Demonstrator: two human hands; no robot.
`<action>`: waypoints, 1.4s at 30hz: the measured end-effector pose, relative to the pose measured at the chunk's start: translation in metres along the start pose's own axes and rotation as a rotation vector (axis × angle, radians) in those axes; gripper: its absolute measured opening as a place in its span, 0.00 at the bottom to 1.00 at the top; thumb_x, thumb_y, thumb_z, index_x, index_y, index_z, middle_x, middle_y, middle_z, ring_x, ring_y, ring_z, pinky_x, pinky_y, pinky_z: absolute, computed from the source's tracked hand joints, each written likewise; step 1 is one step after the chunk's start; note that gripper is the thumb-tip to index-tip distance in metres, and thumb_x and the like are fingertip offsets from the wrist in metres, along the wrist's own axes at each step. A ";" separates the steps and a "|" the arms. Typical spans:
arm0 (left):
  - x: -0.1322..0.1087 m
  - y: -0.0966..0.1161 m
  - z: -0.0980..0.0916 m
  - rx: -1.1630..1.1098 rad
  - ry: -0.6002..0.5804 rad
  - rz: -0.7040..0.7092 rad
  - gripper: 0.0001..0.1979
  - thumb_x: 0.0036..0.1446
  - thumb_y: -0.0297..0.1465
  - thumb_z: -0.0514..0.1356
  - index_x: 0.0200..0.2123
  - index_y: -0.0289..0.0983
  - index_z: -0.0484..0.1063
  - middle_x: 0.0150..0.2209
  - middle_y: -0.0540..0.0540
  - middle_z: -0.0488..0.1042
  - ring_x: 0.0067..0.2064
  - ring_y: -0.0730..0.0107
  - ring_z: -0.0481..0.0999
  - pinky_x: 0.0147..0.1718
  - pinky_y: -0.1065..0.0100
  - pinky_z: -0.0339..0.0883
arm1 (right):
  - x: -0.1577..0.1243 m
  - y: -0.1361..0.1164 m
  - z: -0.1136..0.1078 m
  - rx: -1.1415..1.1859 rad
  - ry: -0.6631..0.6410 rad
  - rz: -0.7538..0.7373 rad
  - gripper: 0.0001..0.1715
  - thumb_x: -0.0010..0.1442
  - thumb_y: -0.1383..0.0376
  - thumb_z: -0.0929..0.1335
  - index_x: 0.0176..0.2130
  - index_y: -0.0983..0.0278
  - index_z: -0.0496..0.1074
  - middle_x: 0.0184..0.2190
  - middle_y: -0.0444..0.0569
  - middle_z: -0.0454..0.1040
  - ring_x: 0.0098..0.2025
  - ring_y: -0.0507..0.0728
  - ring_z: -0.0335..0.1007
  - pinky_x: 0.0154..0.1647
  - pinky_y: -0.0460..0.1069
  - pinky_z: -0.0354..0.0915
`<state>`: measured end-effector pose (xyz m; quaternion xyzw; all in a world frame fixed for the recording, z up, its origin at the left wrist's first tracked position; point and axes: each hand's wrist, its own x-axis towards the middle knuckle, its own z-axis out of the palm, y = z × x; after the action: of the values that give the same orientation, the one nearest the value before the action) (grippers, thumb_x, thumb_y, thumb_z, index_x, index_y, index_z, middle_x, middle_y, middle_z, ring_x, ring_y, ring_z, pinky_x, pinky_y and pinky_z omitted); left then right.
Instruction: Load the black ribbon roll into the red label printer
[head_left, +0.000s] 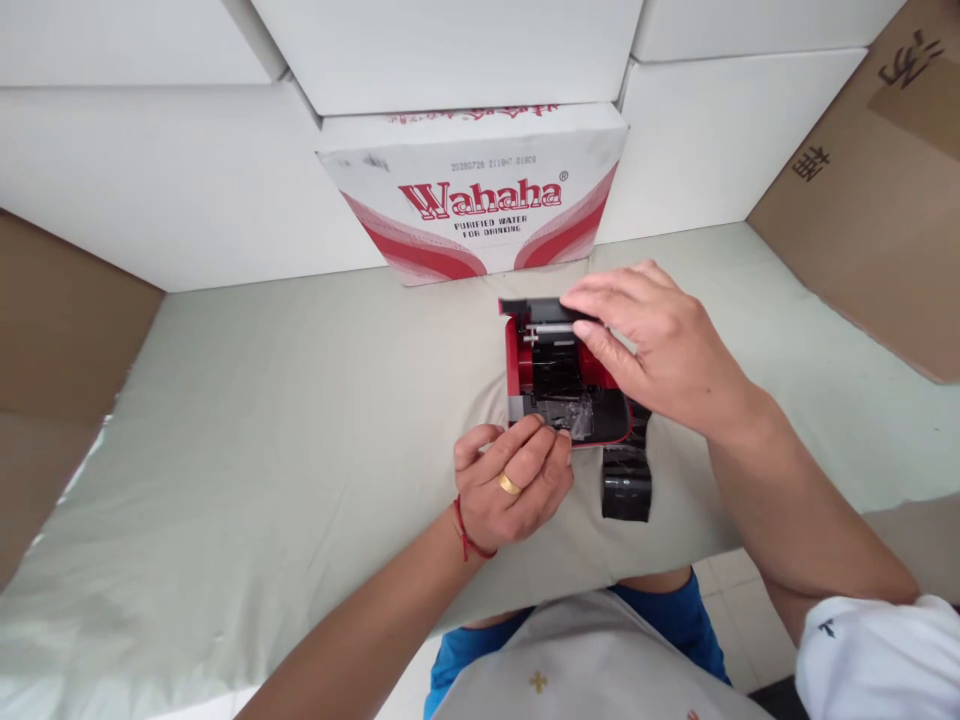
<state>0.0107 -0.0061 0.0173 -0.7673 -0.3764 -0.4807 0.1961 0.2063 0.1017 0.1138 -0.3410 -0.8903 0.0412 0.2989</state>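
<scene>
A small red and black printer-like device lies on the cloth-covered table with its black lid raised at the far end. My right hand reaches over it from the right, fingers pressed together on the lid's edge. My left hand, with a gold ring and a red string at the wrist, pinches a clear plastic piece at the device's near edge. A strip of black material trails off the device's near right side.
A white and red Wahaha water carton stands just behind the device. White boxes wall the back. Brown cardboard leans at the right and more at the left. The table's near edge is at my lap.
</scene>
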 end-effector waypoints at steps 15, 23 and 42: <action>0.003 0.024 -0.004 0.148 -0.148 -0.073 0.13 0.66 0.24 0.66 0.51 0.40 0.84 0.42 0.42 0.82 0.50 0.60 0.80 0.51 0.56 0.59 | -0.056 -0.027 0.012 -0.041 -0.122 -0.045 0.30 0.65 0.83 0.61 0.59 0.72 0.79 0.53 0.58 0.84 0.53 0.64 0.75 0.50 0.57 0.78; -0.005 0.021 -0.002 0.136 -0.167 -0.079 0.16 0.63 0.25 0.69 0.53 0.43 0.84 0.44 0.42 0.81 0.50 0.57 0.80 0.51 0.55 0.60 | -0.054 -0.037 0.015 -0.158 -0.166 0.038 0.23 0.69 0.80 0.63 0.50 0.65 0.82 0.46 0.51 0.85 0.45 0.59 0.73 0.31 0.54 0.67; -0.023 -0.053 0.017 -0.922 -0.012 -1.148 0.29 0.62 0.39 0.68 0.65 0.51 0.73 0.69 0.44 0.72 0.68 0.55 0.73 0.63 0.55 0.72 | -0.081 -0.060 0.022 0.003 -0.006 -0.131 0.24 0.73 0.79 0.63 0.57 0.66 0.83 0.53 0.57 0.87 0.55 0.60 0.81 0.56 0.56 0.83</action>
<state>-0.0255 0.0304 -0.0140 -0.4567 -0.4797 -0.6129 -0.4309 0.2066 0.0074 0.0712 -0.2812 -0.9117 0.0239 0.2987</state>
